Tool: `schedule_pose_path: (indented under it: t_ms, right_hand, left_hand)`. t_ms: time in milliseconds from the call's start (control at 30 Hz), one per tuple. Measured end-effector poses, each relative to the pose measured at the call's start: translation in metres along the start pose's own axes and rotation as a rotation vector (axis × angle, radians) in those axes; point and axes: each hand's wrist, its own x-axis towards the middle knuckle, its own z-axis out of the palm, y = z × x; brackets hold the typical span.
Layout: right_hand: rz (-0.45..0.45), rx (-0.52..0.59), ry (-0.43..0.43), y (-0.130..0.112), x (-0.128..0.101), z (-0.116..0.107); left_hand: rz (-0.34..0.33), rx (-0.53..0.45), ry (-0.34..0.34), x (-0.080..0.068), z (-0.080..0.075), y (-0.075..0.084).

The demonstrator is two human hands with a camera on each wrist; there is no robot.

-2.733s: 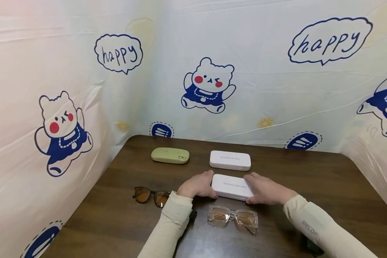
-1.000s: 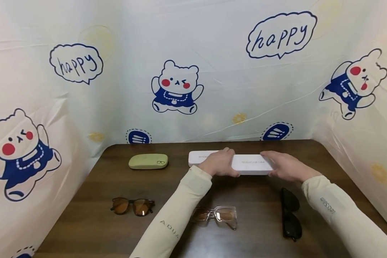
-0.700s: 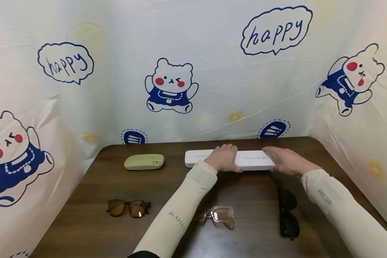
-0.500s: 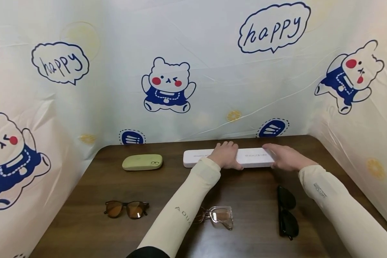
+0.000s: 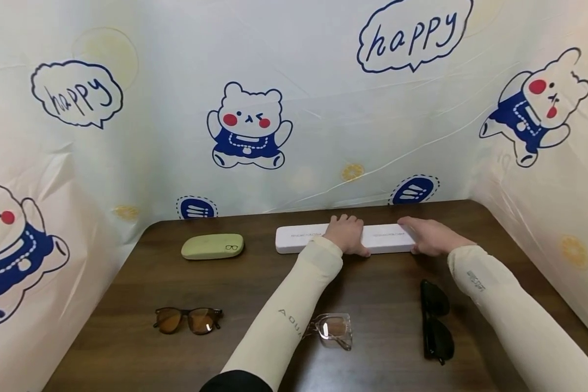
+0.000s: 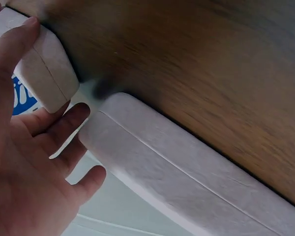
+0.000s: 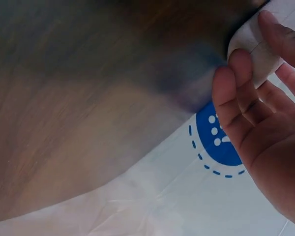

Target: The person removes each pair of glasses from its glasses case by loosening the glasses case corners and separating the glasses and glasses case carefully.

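Both my hands hold one white glasses case (image 5: 386, 238) at the back of the table, one at each end. My left hand (image 5: 345, 235) has its thumb on the near side of the left end, with its fingers behind. At the right end, my right hand (image 5: 432, 237) grips with thumb and fingers. A second white glasses case (image 5: 294, 239) lies in line on the left. In the left wrist view my left fingers sit between the held case (image 6: 46, 64) and that second case (image 6: 177, 162), right at its end.
A green glasses case (image 5: 213, 246) lies at the back left. Brown-tinted glasses (image 5: 201, 321) rest at the front left. Clear-framed glasses (image 5: 334, 329) lie in the middle, partly behind my left sleeve. Black sunglasses (image 5: 437, 324) lie at right. A printed cloth (image 5: 313, 147) hangs behind.
The held white case has moved back and right, from in front of the second case to beside it. Over the last half second the hands barely shift; the head view has turned slightly.
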Motion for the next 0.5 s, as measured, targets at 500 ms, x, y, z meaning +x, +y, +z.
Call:
schedule_pose_path:
  t_ms: [500]
  right_hand:
    - [0.019,-0.019,0.003,0.006,-0.014,0.002]
  left_hand:
    - [-0.036,-0.07,-0.016,0.002,-0.006,0.017]
